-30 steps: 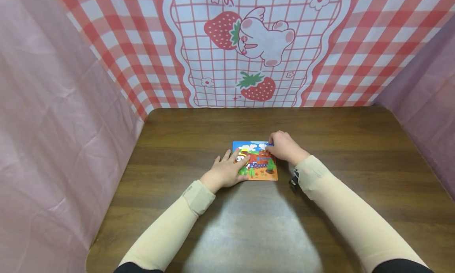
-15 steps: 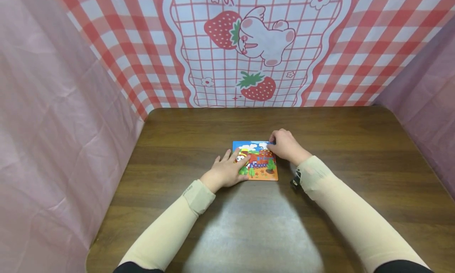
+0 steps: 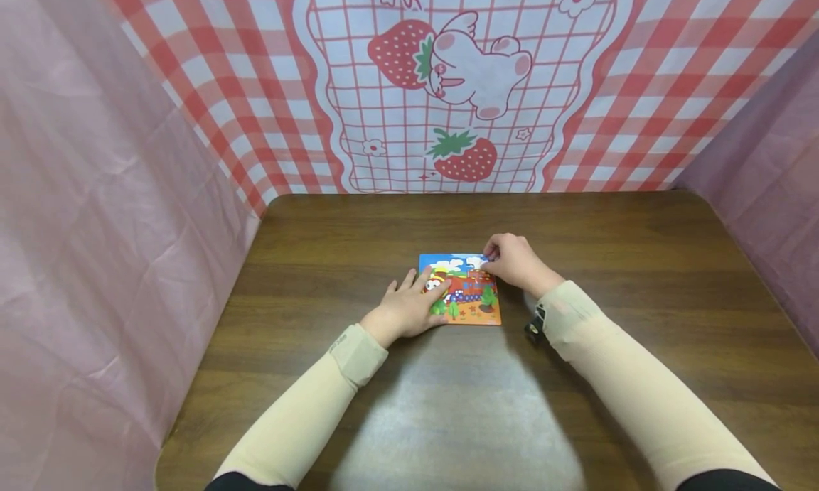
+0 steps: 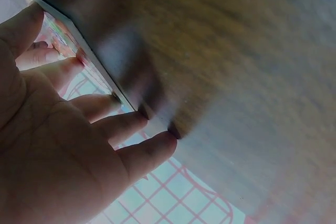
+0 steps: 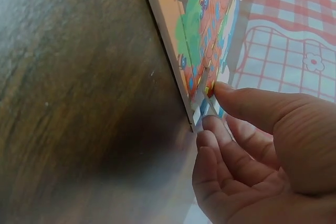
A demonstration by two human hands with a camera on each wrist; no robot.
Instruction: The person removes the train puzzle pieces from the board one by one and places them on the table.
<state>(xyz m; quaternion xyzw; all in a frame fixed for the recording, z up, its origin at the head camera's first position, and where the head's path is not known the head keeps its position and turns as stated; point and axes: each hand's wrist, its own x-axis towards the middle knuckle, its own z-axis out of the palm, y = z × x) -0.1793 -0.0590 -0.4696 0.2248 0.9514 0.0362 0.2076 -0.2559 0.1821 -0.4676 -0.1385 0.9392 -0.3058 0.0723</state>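
A flat, colourful jigsaw puzzle board (image 3: pixel 470 310) with a red train, clouds and trees lies on the table. My left hand (image 3: pixel 407 311) rests on its left side, fingers spread straight across the picture and past the edge. At the upper right corner my right hand (image 3: pixel 517 263) pinches a puzzle piece (image 5: pixel 209 97) between thumb and curled fingers. In the right wrist view that piece is tilted up from the board, with a pale gap under it. Much of the piece is hidden by the fingers. The left wrist view shows the left hand (image 4: pixel 58 129) along the board's edge (image 4: pixel 94 59).
The brown wooden table (image 3: pixel 333 235) surrounds the board. A red-and-white strawberry cloth (image 3: pixel 480 150) hangs along the back edge, and pink cloth (image 3: pixel 109 228) hangs at both sides. A small black device (image 3: pixel 534 327) sits under the right wrist.
My right hand has shifted slightly right at the board's corner, keeping its pinch. The left hand and the board have stayed in place.
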